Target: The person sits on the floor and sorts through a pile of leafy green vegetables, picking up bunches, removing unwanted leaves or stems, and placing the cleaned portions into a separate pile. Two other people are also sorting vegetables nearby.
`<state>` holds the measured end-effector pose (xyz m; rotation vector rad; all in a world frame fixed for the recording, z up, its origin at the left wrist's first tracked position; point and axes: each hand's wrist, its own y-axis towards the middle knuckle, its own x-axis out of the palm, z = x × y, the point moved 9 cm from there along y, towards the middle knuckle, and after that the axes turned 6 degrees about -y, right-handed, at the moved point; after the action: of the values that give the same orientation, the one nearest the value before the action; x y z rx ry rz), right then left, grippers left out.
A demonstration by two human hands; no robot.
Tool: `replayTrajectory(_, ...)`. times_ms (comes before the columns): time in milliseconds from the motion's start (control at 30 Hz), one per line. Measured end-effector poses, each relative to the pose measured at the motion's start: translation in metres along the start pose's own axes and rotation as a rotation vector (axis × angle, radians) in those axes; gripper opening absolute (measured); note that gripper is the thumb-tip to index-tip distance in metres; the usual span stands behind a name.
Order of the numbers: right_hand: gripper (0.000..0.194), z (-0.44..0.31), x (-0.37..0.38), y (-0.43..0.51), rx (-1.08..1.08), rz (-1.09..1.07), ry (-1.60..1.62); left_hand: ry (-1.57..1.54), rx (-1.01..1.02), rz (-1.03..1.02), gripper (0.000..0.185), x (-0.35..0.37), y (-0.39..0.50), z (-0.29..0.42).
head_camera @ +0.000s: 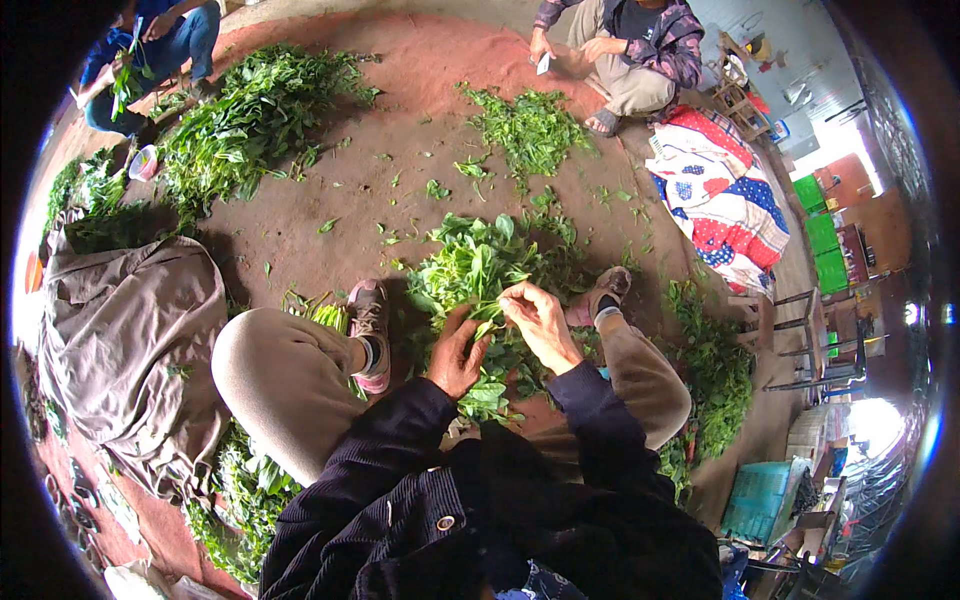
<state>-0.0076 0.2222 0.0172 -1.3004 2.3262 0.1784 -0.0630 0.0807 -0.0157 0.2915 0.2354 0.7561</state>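
Observation:
My left hand (457, 352) is closed around a small bunch of leafy green stems (486, 315) between my knees. At the same bunch, my right hand (538, 322) pinches a stem between thumb and fingertips. Just beyond both hands, a pile of leafy greens (480, 259) lies on the ground, and more loose leaves (484, 397) show below my wrists. Beside my left shoe (369, 330) rests a bundle of cut green stems (330, 316). The lower ends of the held stems are partly hidden by my fingers.
Two people sit opposite, one holding greens (129, 86), the other a white object (543, 63). Large heaps of greens (255, 112) lie on the earthen floor (322, 202). A brown cloth (135, 322) covers something at left; a patterned quilt (716, 195) and turquoise crate (756, 501) are at right.

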Motion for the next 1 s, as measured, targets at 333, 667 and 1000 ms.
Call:
replayTrajectory(333, 0.007, 0.063, -0.037, -0.022, 0.137, 0.252, 0.453, -0.675, -0.738, -0.007, 0.022, 0.018, -0.022, -0.050)
replayTrajectory(667, 0.023, 0.060, 0.002, -0.042, 0.225, -0.087, 0.344, -0.964, -0.853, -0.169, 0.028, 0.050, -0.030, -0.041)
replayTrajectory(1000, 0.016, 0.045, 0.018, -0.028, 0.178, -0.015, 0.322, -1.028, -0.797, -0.083, 0.019, 0.047, -0.031, -0.059)
